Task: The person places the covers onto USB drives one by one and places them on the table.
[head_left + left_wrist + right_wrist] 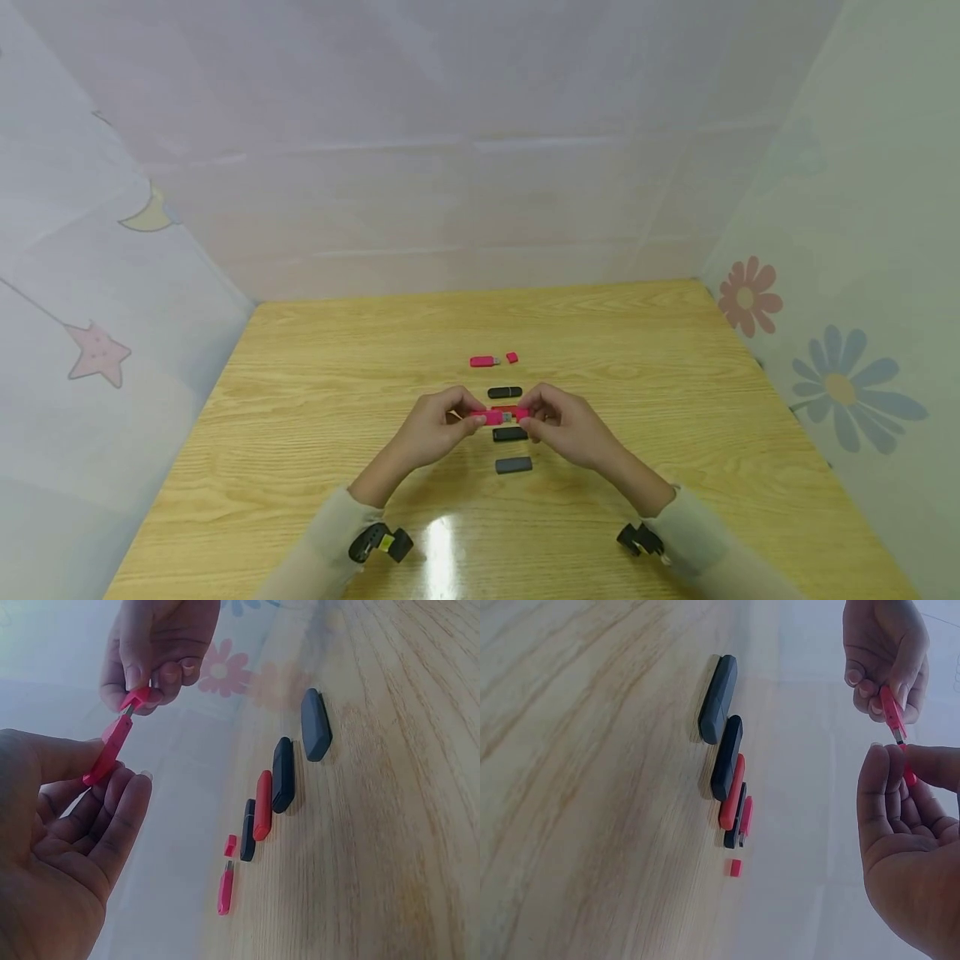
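Above the table my left hand (435, 429) pinches the body of a pink USB stick (111, 750) between thumb and fingers. Its metal plug (506, 417) is bare and points right. Facing it, my right hand (573, 429) pinches a small pink cap (136, 699). The cap lies in line with the plug, at or just off its tip; whether they touch I cannot tell. In the left wrist view, a red USB stick (262, 805) lies on the table between two black sticks; the head view shows it partly hidden behind the held stick.
Farthest back on the wooden table (315, 375) lies another pink USB stick (482, 362), its loose cap (512, 357) beside it. In front come a slim black stick (505, 392), a wider black stick (510, 433) and a grey one (513, 465), all in a column.
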`<state>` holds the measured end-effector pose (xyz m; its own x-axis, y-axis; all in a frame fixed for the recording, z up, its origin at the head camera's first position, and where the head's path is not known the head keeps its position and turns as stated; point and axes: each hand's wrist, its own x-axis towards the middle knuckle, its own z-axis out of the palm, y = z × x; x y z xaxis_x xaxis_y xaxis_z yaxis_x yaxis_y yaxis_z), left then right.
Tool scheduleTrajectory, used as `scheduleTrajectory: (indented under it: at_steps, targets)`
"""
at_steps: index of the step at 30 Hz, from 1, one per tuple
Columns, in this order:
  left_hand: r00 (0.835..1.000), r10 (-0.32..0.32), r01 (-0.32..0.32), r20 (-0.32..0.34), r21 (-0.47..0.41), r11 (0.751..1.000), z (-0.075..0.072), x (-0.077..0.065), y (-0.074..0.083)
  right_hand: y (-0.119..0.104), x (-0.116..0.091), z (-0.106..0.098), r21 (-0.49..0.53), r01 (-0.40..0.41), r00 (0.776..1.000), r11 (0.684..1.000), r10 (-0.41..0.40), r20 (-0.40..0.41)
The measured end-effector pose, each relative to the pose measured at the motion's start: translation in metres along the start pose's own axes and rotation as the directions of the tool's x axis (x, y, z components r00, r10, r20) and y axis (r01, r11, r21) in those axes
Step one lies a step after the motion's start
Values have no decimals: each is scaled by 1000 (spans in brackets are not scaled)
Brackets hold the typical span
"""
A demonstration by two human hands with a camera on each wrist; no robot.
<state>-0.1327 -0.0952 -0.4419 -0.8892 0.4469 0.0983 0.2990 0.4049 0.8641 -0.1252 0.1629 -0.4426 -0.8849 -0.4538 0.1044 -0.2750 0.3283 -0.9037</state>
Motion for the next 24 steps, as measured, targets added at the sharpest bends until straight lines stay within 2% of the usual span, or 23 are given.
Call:
scheduleTrajectory:
  at_steps: [11, 24]
  targets:
    - [1000, 21, -21, 1, -4, 1000, 2, 0, 0, 2, 0, 3, 14, -3, 1000, 1000, 3, 9]
    - [1000, 11, -11, 0, -30, 999, 3, -3, 2, 2, -1, 4, 31, 4, 1000, 1000, -4, 13]
